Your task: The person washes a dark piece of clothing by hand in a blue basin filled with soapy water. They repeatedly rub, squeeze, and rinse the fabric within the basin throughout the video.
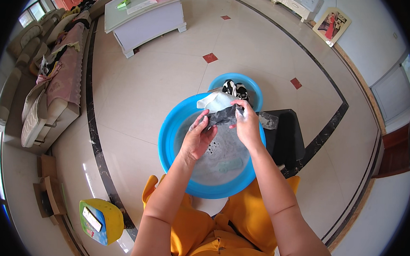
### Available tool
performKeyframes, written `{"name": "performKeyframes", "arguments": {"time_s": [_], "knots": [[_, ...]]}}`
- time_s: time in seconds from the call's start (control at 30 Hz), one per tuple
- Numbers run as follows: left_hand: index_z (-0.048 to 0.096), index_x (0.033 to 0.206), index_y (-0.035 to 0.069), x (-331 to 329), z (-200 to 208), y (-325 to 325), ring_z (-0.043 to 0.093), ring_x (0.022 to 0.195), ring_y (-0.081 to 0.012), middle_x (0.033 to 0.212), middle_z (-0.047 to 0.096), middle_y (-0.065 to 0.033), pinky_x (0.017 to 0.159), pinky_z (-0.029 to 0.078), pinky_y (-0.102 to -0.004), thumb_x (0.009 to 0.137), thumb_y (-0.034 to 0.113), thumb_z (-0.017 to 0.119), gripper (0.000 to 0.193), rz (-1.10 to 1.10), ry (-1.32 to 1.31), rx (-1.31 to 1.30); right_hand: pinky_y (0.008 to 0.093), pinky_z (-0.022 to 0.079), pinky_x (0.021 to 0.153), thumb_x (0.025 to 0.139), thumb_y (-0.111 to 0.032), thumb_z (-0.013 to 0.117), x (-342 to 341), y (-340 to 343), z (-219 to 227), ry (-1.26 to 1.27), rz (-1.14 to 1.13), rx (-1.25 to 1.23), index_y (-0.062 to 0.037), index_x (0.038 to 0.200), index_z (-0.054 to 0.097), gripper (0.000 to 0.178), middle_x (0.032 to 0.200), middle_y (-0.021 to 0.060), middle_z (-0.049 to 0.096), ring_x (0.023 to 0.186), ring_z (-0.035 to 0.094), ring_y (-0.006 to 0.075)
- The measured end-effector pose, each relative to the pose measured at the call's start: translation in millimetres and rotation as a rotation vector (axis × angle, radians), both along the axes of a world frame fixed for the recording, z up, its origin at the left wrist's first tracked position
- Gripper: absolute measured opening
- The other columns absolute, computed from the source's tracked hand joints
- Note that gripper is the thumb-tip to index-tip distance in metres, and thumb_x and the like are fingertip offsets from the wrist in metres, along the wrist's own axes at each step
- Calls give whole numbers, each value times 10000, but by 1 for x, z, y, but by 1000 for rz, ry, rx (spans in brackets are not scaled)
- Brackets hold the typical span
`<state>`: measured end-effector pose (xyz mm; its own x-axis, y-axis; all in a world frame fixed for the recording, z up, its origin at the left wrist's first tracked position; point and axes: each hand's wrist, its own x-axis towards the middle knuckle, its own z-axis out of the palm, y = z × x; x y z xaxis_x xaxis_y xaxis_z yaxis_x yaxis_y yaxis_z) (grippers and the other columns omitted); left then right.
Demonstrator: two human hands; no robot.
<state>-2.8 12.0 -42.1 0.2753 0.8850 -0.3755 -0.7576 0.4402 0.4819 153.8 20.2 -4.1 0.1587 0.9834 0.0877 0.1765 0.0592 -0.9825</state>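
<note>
Both hands are up over the big blue basin, and there's the dark grey cloth between them, wet-looking, right above the cloudy water! The left hand has its grip closed on the left end, fingers curled against the fabric; the right hand has its grip clamped on the other end, thumb and fingers pressing the cloth. A white cloth shows just beyond, touching the dark one, and whether the two are one piece, I cannot tell. Down in the water, a pale green patch glimmers, too murky to name! Past the far rim sits a smaller blue basin with black-and-white fabric bundled inside. Over on the right, a black flat-topped piece stands just beside the big basin. Mustard-yellow trousers flank the near rim, and out left a phone lies on a yellow stool. Far across the tiled floor, a white desk carries a small green item
</note>
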Motion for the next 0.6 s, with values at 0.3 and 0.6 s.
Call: {"name": "performKeyframes", "arguments": {"time_s": [0.3,0.6], "knots": [[567,829,97,-23,-48,5,551,694,-136,780,579,-33,634,475,-254,920,429,501,350,-275,-350,160,391,473,553,830,-221,652,-44,-32,-6,-321,95,188,-12,911,537,252,743,187,626,667,624,348],[547,1040,80,16,-16,-14,565,771,-136,893,586,-25,668,469,-282,957,263,365,272,39,256,-34,437,432,459,827,-205,642,-48,-31,-29,-669,75,310,-61,815,486,213,606,154,577,552,588,355]]}}
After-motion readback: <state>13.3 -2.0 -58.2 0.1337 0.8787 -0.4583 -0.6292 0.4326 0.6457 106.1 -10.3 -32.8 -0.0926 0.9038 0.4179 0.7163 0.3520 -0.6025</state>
